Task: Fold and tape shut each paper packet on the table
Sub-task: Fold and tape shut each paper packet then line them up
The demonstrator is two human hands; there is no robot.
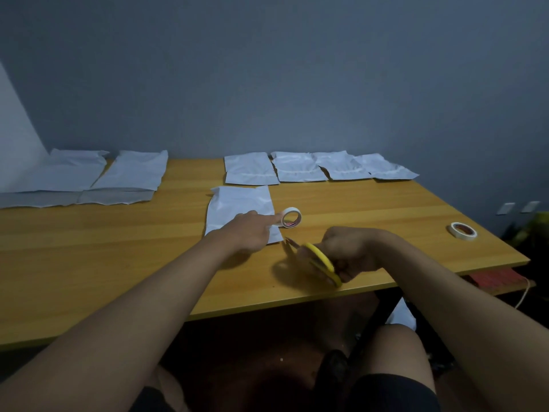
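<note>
So the person's sitting at a wooden counter against a grey wall, and the landmark here is the white paper packet lying flat around the middle of it. The left hand rests on the near right part of that packet, most fingers curled under and the index finger stretched out straight so its tip touches a white tape roll. That roll stands on edge just right of the packet, touching or almost touching its right edge. Can't tell whether there's a strip of tape pulled out between the two, too blurry.

The right hand is just right of and nearer than the packet's near right corner, fingers curled tight through the yellow handles of a pair of scissors. The blades point left toward that corner and look slightly parted, though there's motion blur, so don't quote me on it.

Behind the packet, along the wall, there's a row of four more packets, overlapping a bit at the edges. Far off to the packet's left sit two bigger ones, their near ends looking grey and folded over. A second tape roll lies flat well to the right of the packet, near the counter's right edge.
</note>
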